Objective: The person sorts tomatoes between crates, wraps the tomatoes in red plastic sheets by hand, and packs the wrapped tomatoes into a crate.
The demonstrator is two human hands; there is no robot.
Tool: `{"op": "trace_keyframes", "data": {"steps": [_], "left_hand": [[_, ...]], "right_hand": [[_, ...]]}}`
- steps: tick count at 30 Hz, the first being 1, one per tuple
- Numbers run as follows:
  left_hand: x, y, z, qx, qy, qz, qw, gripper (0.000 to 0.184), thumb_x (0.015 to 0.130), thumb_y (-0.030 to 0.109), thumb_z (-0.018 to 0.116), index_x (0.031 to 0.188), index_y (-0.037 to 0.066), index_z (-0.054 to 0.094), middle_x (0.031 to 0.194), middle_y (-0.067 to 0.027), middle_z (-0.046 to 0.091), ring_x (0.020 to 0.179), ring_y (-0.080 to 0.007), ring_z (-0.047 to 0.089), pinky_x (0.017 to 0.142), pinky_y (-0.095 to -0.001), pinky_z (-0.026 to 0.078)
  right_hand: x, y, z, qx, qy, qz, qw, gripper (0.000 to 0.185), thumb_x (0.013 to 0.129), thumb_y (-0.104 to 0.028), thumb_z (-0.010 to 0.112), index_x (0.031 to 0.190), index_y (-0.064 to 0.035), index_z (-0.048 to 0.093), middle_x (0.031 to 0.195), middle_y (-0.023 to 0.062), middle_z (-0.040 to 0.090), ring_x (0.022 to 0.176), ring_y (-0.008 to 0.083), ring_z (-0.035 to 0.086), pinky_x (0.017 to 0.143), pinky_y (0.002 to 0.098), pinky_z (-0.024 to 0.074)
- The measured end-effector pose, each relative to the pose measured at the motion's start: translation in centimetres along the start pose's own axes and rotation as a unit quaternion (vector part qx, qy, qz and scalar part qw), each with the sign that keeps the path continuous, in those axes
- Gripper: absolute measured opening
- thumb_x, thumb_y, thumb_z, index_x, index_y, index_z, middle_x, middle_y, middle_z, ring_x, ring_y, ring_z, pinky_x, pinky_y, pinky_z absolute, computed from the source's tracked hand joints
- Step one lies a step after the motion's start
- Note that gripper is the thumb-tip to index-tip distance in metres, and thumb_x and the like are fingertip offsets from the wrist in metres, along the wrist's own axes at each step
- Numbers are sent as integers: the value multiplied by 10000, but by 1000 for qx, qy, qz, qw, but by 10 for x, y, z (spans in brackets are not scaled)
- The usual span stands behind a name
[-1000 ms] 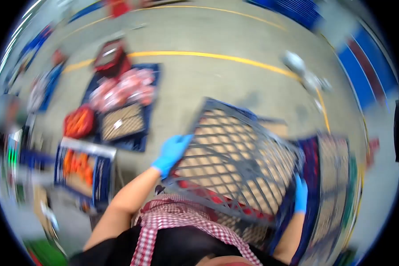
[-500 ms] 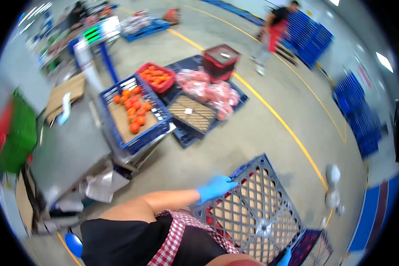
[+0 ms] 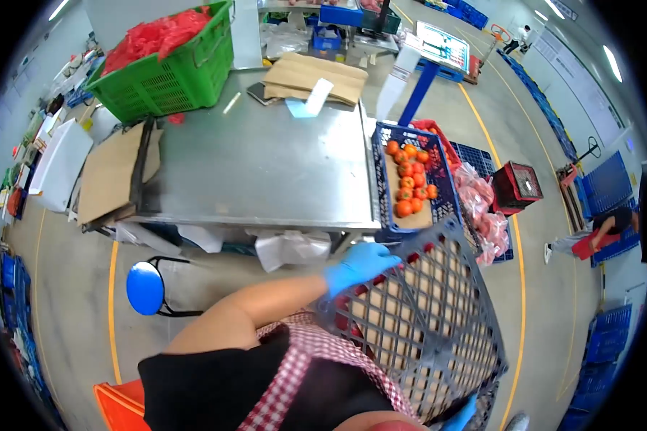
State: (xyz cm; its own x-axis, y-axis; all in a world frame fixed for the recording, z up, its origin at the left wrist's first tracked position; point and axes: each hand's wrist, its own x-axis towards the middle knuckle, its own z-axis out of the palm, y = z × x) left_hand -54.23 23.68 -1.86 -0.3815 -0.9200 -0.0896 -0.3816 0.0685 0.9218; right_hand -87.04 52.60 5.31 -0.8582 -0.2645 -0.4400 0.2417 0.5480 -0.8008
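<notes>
A wide workroom with a smooth grey floor (image 3: 546, 302) marked by yellow lines spreads around the person, and a worker in a black top and red apron (image 3: 607, 233) is well apart at the right. Ahead stands a rectangular bench (image 3: 266, 179) of shiny stainless steel, bearing a green perforated plastic basket (image 3: 165, 97) at its far left and folded brown cardboard (image 3: 313, 77) towards the back. Just beyond its right end sits a dark blue slatted plastic crate (image 3: 446, 183) of round, orange-red tomatoes (image 3: 405, 181).

The dark grey plastic lattice crate (image 3: 438, 309) is in front of the person's body, right of centre, with a tan layer and red pieces showing through its openings. The left hand (image 3: 361, 267), in a blue glove, pinches its left edge, fingers curled over the rim. The right hand (image 3: 461, 415), gloved alike, is at the near right edge, mostly cut off, so its grip cannot be told. Holding well here likely means equal lift on both sides, a level grid, and far-corner clearance from the blue crate; whether those two touch is unclear.
</notes>
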Motion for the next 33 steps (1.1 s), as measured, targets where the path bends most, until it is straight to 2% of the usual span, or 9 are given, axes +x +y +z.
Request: {"op": "trace_keyframes", "data": {"steps": [1, 7, 13, 15, 20, 23, 24, 27, 33], "left_hand": [[-14, -9, -36, -31, 16, -55, 998, 453, 825, 474, 574, 891, 40, 687, 797, -174, 658, 728, -294, 634, 687, -377, 474], [-108, -85, -196, -116, 235, -171, 950, 403, 868, 374, 572, 856, -17, 670, 712, -110, 641, 644, -170, 556, 635, -346, 445], [-176, -169, -279, -193, 430, -205, 858, 389, 862, 331, 591, 794, -46, 656, 660, -68, 603, 601, -142, 480, 571, -356, 403], [-190, -216, -300, -39, 451, -256, 854, 437, 875, 341, 570, 737, -68, 639, 598, -68, 582, 538, -165, 458, 522, -380, 380], [-154, -217, -327, -217, 567, -312, 731, 415, 848, 306, 627, 623, -39, 574, 581, -68, 522, 524, -170, 454, 500, -394, 370], [-133, -272, -378, -128, 526, -336, 771, 393, 846, 294, 638, 691, -67, 623, 626, -88, 580, 551, -196, 497, 528, -405, 399], [-107, -207, -376, -193, 518, -331, 764, 359, 848, 235, 631, 936, -113, 626, 795, -146, 635, 637, -253, 582, 554, -391, 464], [-88, -340, -439, -191, 511, -301, 782, 456, 854, 341, 620, 899, -112, 650, 821, -143, 662, 694, -230, 581, 626, -401, 448], [-49, -253, -439, -88, 433, -354, 824, 489, 856, 397, 605, 962, -80, 627, 821, -116, 626, 704, -188, 564, 636, -359, 451]], "right_hand": [[64, 42, -2, 95, -142, -55, 984, 558, 900, -360, 509, 1278, 49, 487, 1279, 110, 514, 1162, 229, 475, 999, 321, 361], [87, -43, 225, -50, -313, -199, 927, 304, 874, -244, 517, 932, 23, 649, 833, 49, 629, 692, 162, 569, 623, 302, 455], [-3, -93, 434, -218, -429, -230, 846, 403, 830, -314, 560, 909, 70, 656, 780, 73, 632, 709, 147, 553, 641, 308, 455], [7, -87, 500, -285, -459, -308, 783, 473, 825, -397, 515, 943, 38, 659, 831, 164, 663, 756, 220, 621, 693, 325, 473], [-34, -130, 591, -346, -476, -343, 732, 497, 819, -441, 474, 863, 9, 681, 832, 237, 655, 827, 367, 642, 744, 410, 483], [-47, -151, 616, -355, -445, -408, 714, 530, 846, -462, 454, 847, 24, 667, 872, 269, 635, 866, 412, 615, 798, 457, 464], [-59, -163, 615, -362, -421, -478, 680, 537, 871, -453, 431, 865, 36, 653, 891, 273, 628, 881, 423, 604, 807, 466, 460], [-44, -164, 669, -388, -422, -449, 685, 555, 889, -451, 414, 891, 55, 642, 936, 298, 609, 918, 441, 582, 829, 471, 451], [-18, -161, 668, -287, -543, -359, 703, 654, 849, -582, 490, 962, 46, 632, 832, 213, 656, 747, 305, 646, 684, 385, 495]]}}
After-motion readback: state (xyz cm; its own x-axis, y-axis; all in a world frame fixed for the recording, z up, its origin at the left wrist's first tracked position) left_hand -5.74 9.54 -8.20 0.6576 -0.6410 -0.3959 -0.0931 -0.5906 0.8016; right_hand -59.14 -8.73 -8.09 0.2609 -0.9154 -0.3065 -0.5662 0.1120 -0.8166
